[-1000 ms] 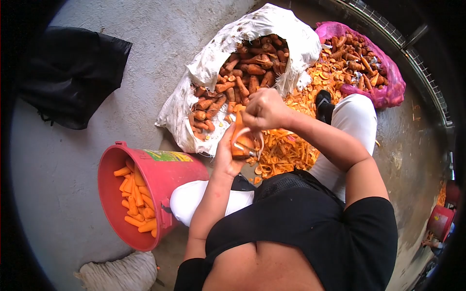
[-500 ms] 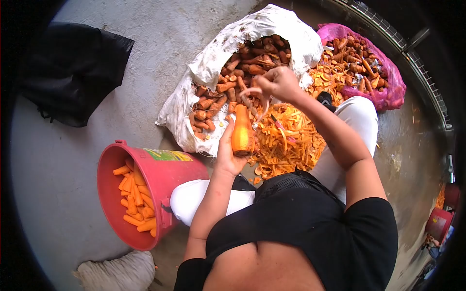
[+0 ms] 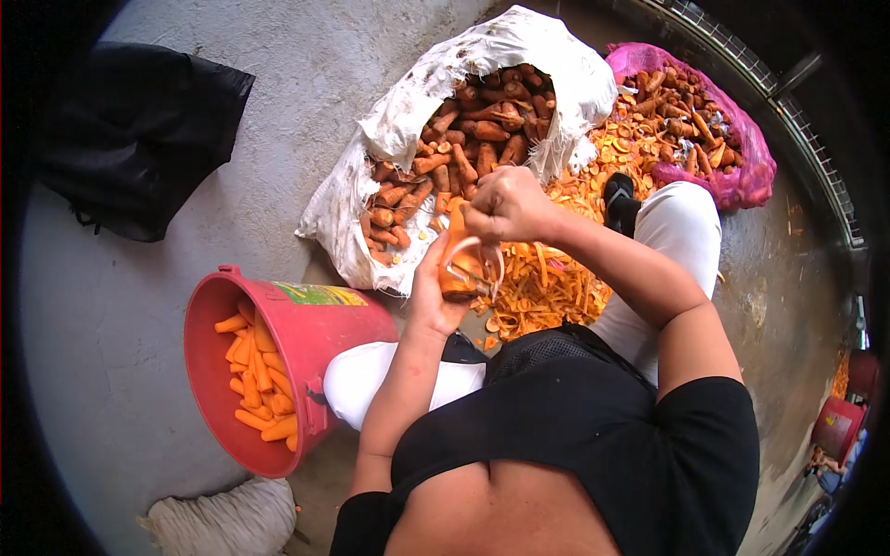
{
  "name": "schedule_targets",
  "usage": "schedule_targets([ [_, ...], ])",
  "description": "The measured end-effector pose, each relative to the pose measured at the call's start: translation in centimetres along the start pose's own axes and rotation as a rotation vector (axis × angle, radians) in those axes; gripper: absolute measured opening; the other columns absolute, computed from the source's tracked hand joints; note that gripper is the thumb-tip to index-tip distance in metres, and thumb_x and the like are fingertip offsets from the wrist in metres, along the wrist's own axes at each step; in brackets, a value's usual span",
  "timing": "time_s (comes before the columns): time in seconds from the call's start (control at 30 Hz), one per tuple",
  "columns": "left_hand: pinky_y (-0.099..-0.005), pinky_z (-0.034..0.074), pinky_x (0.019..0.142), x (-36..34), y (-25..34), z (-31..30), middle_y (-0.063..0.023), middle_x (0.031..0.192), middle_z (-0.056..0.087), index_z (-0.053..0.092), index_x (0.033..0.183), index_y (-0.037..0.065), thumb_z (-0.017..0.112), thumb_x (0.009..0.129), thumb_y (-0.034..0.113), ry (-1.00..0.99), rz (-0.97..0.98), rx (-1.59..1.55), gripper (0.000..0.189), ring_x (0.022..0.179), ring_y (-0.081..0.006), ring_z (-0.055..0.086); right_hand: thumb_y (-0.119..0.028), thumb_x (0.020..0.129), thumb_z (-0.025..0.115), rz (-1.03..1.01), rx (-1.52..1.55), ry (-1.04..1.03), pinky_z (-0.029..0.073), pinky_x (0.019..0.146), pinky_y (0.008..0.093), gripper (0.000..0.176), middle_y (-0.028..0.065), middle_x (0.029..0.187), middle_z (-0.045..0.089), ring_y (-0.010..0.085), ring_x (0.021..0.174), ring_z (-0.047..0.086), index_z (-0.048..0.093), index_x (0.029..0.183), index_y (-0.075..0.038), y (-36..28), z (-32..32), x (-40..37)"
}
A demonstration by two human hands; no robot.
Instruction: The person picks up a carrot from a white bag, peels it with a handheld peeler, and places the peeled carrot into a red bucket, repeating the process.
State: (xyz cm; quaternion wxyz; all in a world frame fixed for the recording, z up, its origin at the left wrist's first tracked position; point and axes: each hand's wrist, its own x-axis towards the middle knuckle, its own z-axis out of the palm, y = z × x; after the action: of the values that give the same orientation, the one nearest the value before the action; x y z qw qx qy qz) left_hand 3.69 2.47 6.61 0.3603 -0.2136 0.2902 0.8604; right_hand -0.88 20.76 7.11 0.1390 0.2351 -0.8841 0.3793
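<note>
My left hand is wrapped round a thick carrot, its broad end toward me and partly bared to bright orange. In my closed right hand is a pale Y-shaped peeler, its head lying over the lower part of the carrot. The handle is hidden by my fingers. Below both hands, orange peelings lie heaped on the floor. Just beyond, a white sack gapes around unpeeled carrots.
A red bucket of peeled carrots leans over at the left, beside my knee. Behind the peelings is a pink mesh sack with carrots. Black plastic and a pale sack are on the floor. Another person is at far right.
My right hand has come down and toward me with the peeler, from above the carrot onto it. The left hand holds the carrot in nearly the same place.
</note>
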Motion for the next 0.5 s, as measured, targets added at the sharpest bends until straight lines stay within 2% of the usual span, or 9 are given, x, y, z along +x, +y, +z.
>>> schedule_targets([
  [0.03,-0.0386,0.056,0.063,-0.1,0.1,-0.4,-0.0117,0.090,0.064,0.055,0.111,0.005,0.047,0.094,0.039,-0.067,-0.002,0.051,0.039,0.075,-0.0248,0.064,-0.028,0.075,0.059,0.054,0.001,-0.009,0.045,0.045,0.0351,0.029,0.0066,0.049,0.057,0.0217,0.044,0.055,0.067,0.053,-0.011,0.5,-0.1,0.1],
  [0.07,-0.0381,0.055,0.062,-0.3,0.3,-1.1,-0.0125,0.090,0.063,0.053,0.114,0.006,0.047,0.094,0.039,-0.133,-0.005,0.105,0.039,0.075,-0.0248,0.064,-0.035,0.082,0.055,0.059,-0.054,0.026,0.044,0.042,0.0315,0.034,0.0020,0.049,0.059,0.0154,0.038,0.051,0.070,0.058,-0.015,2.5,0.1,0.4],
  [0.13,-0.0373,0.055,0.059,-0.6,0.3,-1.5,-0.0141,0.090,0.062,0.050,0.119,0.006,0.045,0.095,0.040,-0.215,-0.039,0.145,0.041,0.074,-0.0247,0.063,-0.041,0.085,0.054,0.295,-0.199,0.024,0.043,0.041,0.0285,0.038,0.0001,0.050,0.059,0.0113,0.037,0.048,0.071,0.061,-0.017,5.3,-1.1,1.3],
  [0.2,-0.0364,0.054,0.057,-0.5,0.3,-1.3,-0.0158,0.092,0.060,0.047,0.123,0.007,0.044,0.095,0.041,-0.249,-0.091,0.114,0.044,0.073,-0.0245,0.062,-0.036,0.082,0.055,0.546,-0.536,-0.202,0.049,0.050,0.0320,0.031,0.0033,0.054,0.063,0.0167,0.045,0.059,0.073,0.064,-0.018,6.5,-3.2,2.3],
  [0.23,-0.0368,0.054,0.059,-0.6,0.3,-1.1,-0.0164,0.093,0.060,0.047,0.123,0.006,0.043,0.095,0.041,-0.212,-0.082,0.121,0.044,0.075,-0.0246,0.062,-0.038,0.081,0.054,0.616,-0.584,-0.107,0.049,0.051,0.0306,0.031,0.0016,0.054,0.063,0.0157,0.048,0.060,0.074,0.066,-0.019,7.7,-3.0,2.2],
  [0.33,-0.0380,0.055,0.067,-0.4,0.0,-0.4,-0.0181,0.099,0.060,0.046,0.125,0.004,0.040,0.096,0.040,-0.098,-0.046,0.131,0.046,0.080,-0.0250,0.062,-0.039,0.081,0.054,0.621,-0.466,0.097,0.049,0.049,0.0315,0.032,0.0012,0.054,0.064,0.0160,0.047,0.060,0.074,0.067,-0.019,8.2,-2.3,1.7],
  [0.37,-0.0384,0.054,0.072,-0.1,0.1,-0.8,-0.0179,0.100,0.060,0.046,0.124,0.002,0.040,0.097,0.039,-0.142,-0.055,0.096,0.046,0.083,-0.0256,0.062,-0.037,0.082,0.053,0.689,-0.329,0.006,0.048,0.048,0.0308,0.033,0.0014,0.054,0.064,0.0160,0.044,0.059,0.074,0.067,-0.017,7.9,-1.9,1.8],
  [0.47,-0.0386,0.054,0.072,1.1,0.2,-2.6,-0.0165,0.100,0.061,0.048,0.121,0.002,0.041,0.096,0.039,-0.180,-0.070,0.023,0.045,0.085,-0.0252,0.062,-0.036,0.085,0.052,0.417,-0.054,-0.012,0.045,0.043,0.0308,0.039,0.0005,0.047,0.058,0.0137,0.034,0.048,0.071,0.059,-0.015,3.0,-1.9,1.2],
  [0.5,-0.0389,0.054,0.073,1.6,0.2,-3.4,-0.0150,0.099,0.061,0.052,0.114,0.001,0.044,0.095,0.039,-0.182,-0.096,-0.035,0.043,0.086,-0.0254,0.062,-0.034,0.084,0.053,0.277,-0.036,0.005,0.045,0.043,0.0323,0.038,0.0026,0.046,0.057,0.0176,0.034,0.049,0.070,0.058,-0.013,1.8,-1.6,0.9],
])
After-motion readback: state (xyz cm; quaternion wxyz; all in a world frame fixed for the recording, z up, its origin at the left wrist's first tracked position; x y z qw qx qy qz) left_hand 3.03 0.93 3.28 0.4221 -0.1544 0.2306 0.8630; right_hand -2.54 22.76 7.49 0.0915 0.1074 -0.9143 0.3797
